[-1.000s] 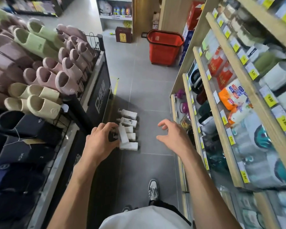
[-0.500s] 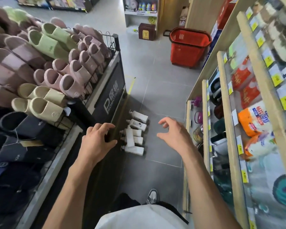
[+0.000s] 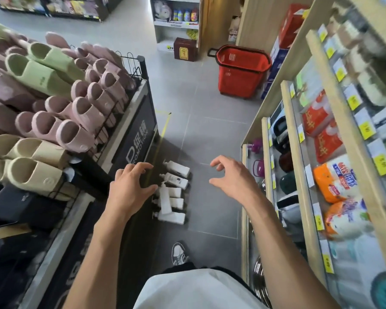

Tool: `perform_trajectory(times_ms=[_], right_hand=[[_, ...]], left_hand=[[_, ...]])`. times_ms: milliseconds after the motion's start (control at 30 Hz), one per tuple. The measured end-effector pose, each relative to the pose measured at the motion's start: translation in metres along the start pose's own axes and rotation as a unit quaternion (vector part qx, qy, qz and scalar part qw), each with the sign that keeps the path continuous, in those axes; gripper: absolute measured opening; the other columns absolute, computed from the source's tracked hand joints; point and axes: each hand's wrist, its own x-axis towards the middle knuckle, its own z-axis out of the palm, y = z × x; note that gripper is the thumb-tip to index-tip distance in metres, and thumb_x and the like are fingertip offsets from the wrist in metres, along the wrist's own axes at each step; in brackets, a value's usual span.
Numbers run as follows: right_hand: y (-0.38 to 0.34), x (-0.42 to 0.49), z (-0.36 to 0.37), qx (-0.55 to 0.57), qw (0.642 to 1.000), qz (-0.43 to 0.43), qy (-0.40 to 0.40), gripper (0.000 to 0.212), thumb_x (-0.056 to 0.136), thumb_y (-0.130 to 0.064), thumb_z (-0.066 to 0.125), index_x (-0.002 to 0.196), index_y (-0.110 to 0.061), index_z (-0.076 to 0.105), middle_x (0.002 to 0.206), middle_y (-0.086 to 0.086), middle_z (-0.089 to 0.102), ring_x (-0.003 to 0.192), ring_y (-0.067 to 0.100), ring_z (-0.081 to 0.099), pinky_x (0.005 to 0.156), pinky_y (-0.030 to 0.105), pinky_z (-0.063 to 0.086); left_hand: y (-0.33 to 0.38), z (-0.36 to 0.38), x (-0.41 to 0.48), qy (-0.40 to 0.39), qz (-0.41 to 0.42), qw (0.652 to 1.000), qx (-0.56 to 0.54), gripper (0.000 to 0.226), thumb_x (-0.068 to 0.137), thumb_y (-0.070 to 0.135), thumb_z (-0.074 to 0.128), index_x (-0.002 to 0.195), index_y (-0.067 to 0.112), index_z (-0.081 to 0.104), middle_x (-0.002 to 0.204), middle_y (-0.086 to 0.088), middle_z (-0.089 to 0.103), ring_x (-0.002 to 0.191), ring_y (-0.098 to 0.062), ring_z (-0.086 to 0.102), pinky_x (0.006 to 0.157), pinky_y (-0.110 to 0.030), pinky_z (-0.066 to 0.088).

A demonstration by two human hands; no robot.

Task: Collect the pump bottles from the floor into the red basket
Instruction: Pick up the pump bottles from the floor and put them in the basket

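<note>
White pump bottles (image 3: 176,198) lie in a row on the grey floor (image 3: 210,130). Their long axes run across the aisle, pump heads toward the black rack panel (image 3: 132,141), which reads "OMOTION". One bottle (image 3: 165,201) lies across the row, pump head pointing up the aisle. Label print is illegible. The left hand (image 3: 129,192) and right hand (image 3: 234,179) hover either side, fingers spread, holding nothing. The red basket (image 3: 241,70) stands well apart.

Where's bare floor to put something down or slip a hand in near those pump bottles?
Bare floor tiles lie between the pump bottles and the wooden shelf, and up the aisle toward the red basket. Crowded: bottles packed together beside the black display stand, one lying across others.
</note>
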Motion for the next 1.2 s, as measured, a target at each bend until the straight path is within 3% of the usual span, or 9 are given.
perform_trajectory(times_ms=[200, 433, 900, 1200], right_hand=[[0.002, 0.027, -0.025, 0.002, 0.998, 0.034, 0.044, 0.035, 0.083, -0.028, 0.077, 0.115, -0.033, 0.062, 0.110, -0.010, 0.061, 0.105, 0.017, 0.058, 0.091, 0.041, 0.051], [0.009, 0.052, -0.007, -0.026, 0.998, 0.055, -0.004, 0.035, 0.085, -0.029, 0.077, 0.116, -0.033, 0.061, 0.113, -0.010, 0.062, 0.108, 0.016, 0.058, 0.091, 0.038, 0.052], [-0.010, 0.193, 0.023, -0.002, 0.992, -0.028, -0.121, 0.034, 0.082, -0.028, 0.074, 0.112, -0.035, 0.060, 0.108, -0.011, 0.060, 0.105, 0.019, 0.057, 0.087, 0.035, 0.048], [-0.008, 0.231, 0.060, -0.025, 0.977, -0.048, -0.206, 0.035, 0.085, -0.027, 0.073, 0.114, -0.037, 0.058, 0.113, -0.013, 0.060, 0.108, 0.017, 0.055, 0.085, 0.034, 0.045]], left_hand=[[0.017, -0.004, 0.053, 0.003, 0.040, 0.999, -0.017, 0.056, 0.086, 0.041, 0.078, 0.135, 0.037, 0.053, 0.129, 0.002, 0.057, 0.124, -0.027, 0.046, 0.097, -0.053, 0.046], [0.006, 0.017, 0.074, -0.042, 0.022, 0.998, -0.033, 0.055, 0.087, 0.040, 0.076, 0.136, 0.039, 0.051, 0.131, 0.004, 0.055, 0.122, -0.024, 0.045, 0.097, -0.049, 0.046], [-0.011, 0.011, 0.113, -0.026, -0.144, 0.989, -0.014, 0.053, 0.088, 0.038, 0.076, 0.135, 0.036, 0.052, 0.131, 0.001, 0.055, 0.123, -0.025, 0.045, 0.094, -0.044, 0.045], [-0.012, 0.054, 0.103, -0.034, -0.210, 0.976, -0.048, 0.052, 0.088, 0.038, 0.075, 0.135, 0.039, 0.051, 0.131, 0.007, 0.053, 0.122, -0.017, 0.044, 0.101, -0.043, 0.044]])
